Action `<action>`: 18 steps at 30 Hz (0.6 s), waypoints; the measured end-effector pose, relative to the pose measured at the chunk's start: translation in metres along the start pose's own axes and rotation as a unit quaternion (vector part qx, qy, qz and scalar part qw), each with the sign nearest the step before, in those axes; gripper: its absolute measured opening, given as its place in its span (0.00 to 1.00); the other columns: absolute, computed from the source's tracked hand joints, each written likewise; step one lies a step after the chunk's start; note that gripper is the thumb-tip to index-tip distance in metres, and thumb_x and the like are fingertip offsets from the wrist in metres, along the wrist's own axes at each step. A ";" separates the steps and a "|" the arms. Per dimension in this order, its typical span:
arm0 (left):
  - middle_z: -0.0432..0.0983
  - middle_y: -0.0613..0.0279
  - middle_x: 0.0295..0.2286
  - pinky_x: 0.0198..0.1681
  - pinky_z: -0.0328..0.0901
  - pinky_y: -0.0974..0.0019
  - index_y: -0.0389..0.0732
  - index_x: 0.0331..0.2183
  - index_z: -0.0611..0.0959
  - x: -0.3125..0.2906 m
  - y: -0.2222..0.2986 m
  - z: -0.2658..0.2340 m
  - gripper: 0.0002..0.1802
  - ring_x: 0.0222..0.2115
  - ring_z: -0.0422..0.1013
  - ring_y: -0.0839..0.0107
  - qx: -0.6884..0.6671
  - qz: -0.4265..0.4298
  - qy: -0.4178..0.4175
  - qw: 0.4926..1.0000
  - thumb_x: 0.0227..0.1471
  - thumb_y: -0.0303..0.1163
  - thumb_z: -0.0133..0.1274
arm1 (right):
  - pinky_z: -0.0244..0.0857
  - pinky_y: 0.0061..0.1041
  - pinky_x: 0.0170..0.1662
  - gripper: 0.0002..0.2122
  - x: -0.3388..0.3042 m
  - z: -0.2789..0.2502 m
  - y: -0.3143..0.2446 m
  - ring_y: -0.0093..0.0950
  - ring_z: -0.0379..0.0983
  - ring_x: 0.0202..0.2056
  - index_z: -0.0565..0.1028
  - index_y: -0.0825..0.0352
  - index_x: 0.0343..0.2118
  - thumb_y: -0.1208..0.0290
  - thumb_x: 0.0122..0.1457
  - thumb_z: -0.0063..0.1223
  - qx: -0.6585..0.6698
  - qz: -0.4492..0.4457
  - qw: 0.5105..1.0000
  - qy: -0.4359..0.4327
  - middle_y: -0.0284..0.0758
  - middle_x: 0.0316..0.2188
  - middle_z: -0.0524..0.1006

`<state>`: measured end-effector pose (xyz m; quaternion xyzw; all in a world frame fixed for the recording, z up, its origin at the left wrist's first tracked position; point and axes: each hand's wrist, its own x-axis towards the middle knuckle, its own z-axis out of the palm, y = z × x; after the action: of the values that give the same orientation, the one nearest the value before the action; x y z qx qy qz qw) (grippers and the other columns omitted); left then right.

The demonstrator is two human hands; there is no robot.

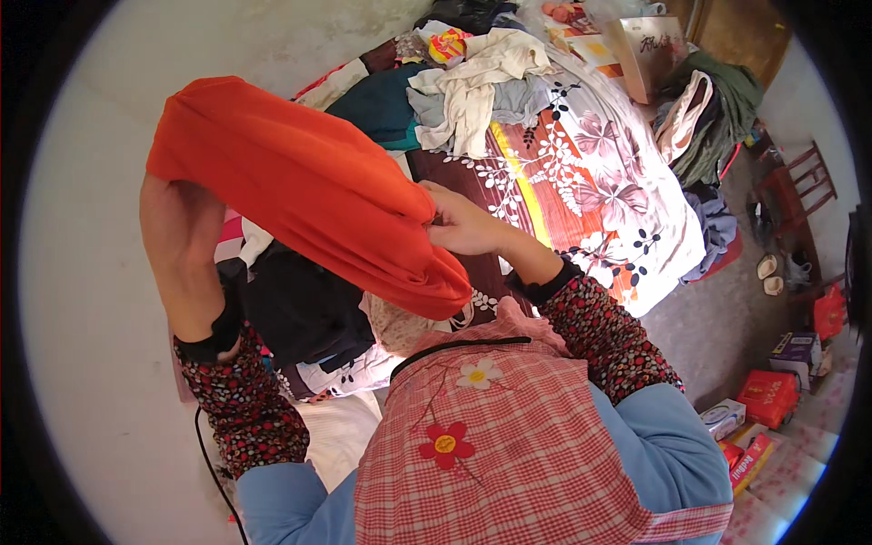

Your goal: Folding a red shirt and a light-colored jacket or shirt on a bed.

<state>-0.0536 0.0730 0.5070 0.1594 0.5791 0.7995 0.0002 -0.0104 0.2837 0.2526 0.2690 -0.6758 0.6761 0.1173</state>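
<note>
An orange-red garment (300, 173) is stretched slantwise in front of me, raised above the bed. My left hand (186, 213) reaches up into or behind its upper left end, so the cloth hides the fingers. Near the lower right end, my right hand (459, 222) pinches the garment's edge between thumb and fingers. Folds hang below that grip, close to my checked apron (509, 436). Under the garment lies a heap of black clothing (304, 309), partly covered from view.
The bed has a flowered cover (627, 200). Cream and grey clothes (481, 82) lie across its far side beside a dark teal garment (372, 104). A carton (645, 54) stands at the back. On the right are a wooden chair (804, 186), pale slippers (770, 272) and red boxes (767, 397).
</note>
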 end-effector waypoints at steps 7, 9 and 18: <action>0.69 0.56 0.43 0.49 0.59 0.60 0.32 0.44 0.71 -0.006 0.010 -0.039 0.17 0.45 0.65 0.64 -0.005 -0.001 -0.079 0.997 0.54 0.32 0.42 | 0.60 0.19 0.43 0.13 0.010 -0.051 -0.033 0.20 0.66 0.38 0.70 0.68 0.43 0.76 0.54 0.46 0.113 0.050 0.992 -0.004 0.29 0.38 0.71; 0.70 0.56 0.42 0.48 0.60 0.61 0.32 0.44 0.71 -0.004 0.013 -0.059 0.17 0.44 0.66 0.65 0.036 0.025 -0.051 0.998 0.54 0.32 0.42 | 0.59 0.16 0.41 0.12 0.010 -0.062 -0.044 0.16 0.65 0.35 0.71 0.67 0.43 0.75 0.57 0.44 0.133 0.027 0.990 0.039 0.25 0.35 0.71; 0.72 0.59 0.40 0.37 0.64 0.64 0.37 0.42 0.73 0.007 -0.016 -0.101 0.15 0.38 0.69 0.68 0.005 -0.028 0.060 0.998 0.56 0.34 0.39 | 0.61 0.13 0.36 0.11 0.019 -0.102 -0.139 0.13 0.67 0.32 0.73 0.70 0.39 0.68 0.59 0.46 0.132 -0.020 0.990 0.040 0.26 0.30 0.74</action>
<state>-0.0888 -0.0144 0.4654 0.0951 0.5864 0.8043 -0.0129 0.0252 0.3875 0.3868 0.2683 -0.5695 0.7674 0.1215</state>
